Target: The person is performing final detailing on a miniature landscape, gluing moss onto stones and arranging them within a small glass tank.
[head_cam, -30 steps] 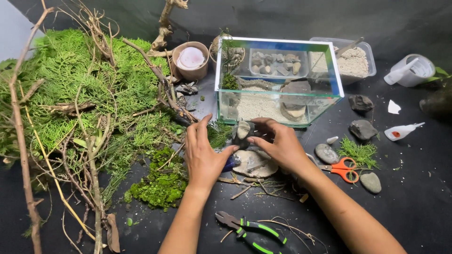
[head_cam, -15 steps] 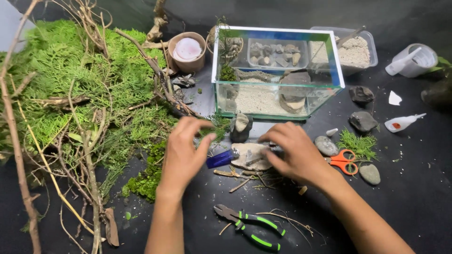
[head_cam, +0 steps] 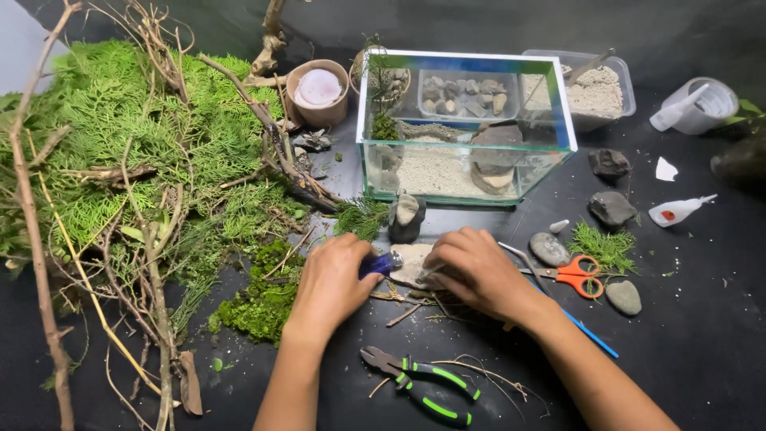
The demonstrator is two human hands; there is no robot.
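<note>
Left hand [head_cam: 331, 281] dropped onto blue lighter [head_cam: 378, 264] | fingers pinching it | long axis left-right, tip toward flat stone [head_cam: 412, 263]

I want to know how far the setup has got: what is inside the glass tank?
The glass tank holds pale sand, flat stacked stones and a small green plant at its left. The floor behind the stones is hidden.

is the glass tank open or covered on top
Open. The glass tank shows no lid; its white top rim frames a bare opening, with sand and stones inside visible.
</note>
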